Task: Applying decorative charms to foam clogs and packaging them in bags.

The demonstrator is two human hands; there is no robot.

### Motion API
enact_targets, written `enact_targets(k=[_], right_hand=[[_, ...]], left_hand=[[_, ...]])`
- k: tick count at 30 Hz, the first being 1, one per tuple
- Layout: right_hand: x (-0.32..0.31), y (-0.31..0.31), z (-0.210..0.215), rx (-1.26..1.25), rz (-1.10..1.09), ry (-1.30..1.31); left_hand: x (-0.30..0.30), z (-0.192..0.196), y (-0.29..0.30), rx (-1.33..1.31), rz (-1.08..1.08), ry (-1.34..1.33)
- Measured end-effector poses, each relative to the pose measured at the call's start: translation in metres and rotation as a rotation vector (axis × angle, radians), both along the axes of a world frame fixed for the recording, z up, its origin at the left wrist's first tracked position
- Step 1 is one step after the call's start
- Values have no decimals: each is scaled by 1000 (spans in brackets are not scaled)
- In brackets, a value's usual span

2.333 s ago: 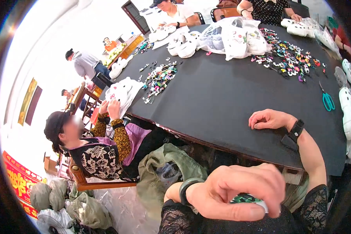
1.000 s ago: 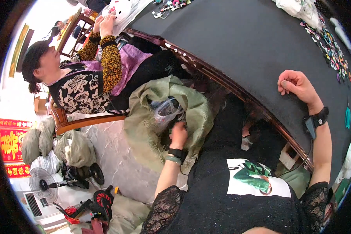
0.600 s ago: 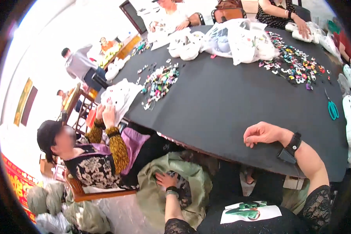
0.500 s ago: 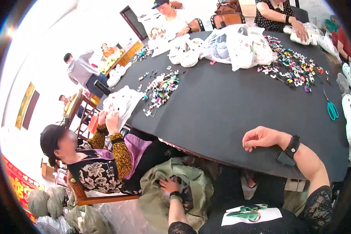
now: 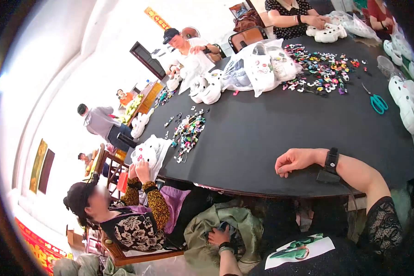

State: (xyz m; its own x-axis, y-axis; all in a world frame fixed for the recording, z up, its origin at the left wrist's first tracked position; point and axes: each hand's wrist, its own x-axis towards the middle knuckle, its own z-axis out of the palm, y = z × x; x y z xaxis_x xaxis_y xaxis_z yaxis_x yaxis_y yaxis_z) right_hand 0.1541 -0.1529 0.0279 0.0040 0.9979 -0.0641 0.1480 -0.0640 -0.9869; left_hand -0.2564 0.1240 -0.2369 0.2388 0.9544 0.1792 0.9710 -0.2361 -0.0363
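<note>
My left hand [image 5: 219, 236] is down inside a wide-mouthed olive-green sack [image 5: 200, 230] beside my lap. Its fingers are closed at a dark, bluish-grey item [image 5: 223, 227] among the sack's contents; the kind cannot be made out. On the dark table [image 5: 248, 138] rests my right hand [image 5: 295, 161], with loosely curled fingers and nothing visible in them. A black band [image 5: 331, 161] circles that wrist, with a small dark box [image 5: 329, 177] and a cable beside it.
Colourful small charms lie in a near-left heap [image 5: 188, 132] and a far heap [image 5: 319, 71]. Teal-handled scissors [image 5: 378, 104] lie at right, near white shoes [image 5: 404, 99]. Clear bags [image 5: 262, 66] stand at the back. A co-worker [image 5: 138, 225] sits close on my left; others work across the table.
The whole view has shifted and tilted. My left hand has gone from spread fingers to closed fingers at the sack's contents. My right hand stays on the table. The far-right co-worker's hands have moved on a white shoe.
</note>
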Motion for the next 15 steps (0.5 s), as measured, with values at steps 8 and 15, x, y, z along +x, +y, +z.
enact_targets(k=[8,15], right_hand=[[-1,-8,-1,-2,8,51],[-4,-6,0,14,15,55]], left_hand=[[-5,-7,17,-53,-55,-97],[-47,62,-17,194,292,-1038]])
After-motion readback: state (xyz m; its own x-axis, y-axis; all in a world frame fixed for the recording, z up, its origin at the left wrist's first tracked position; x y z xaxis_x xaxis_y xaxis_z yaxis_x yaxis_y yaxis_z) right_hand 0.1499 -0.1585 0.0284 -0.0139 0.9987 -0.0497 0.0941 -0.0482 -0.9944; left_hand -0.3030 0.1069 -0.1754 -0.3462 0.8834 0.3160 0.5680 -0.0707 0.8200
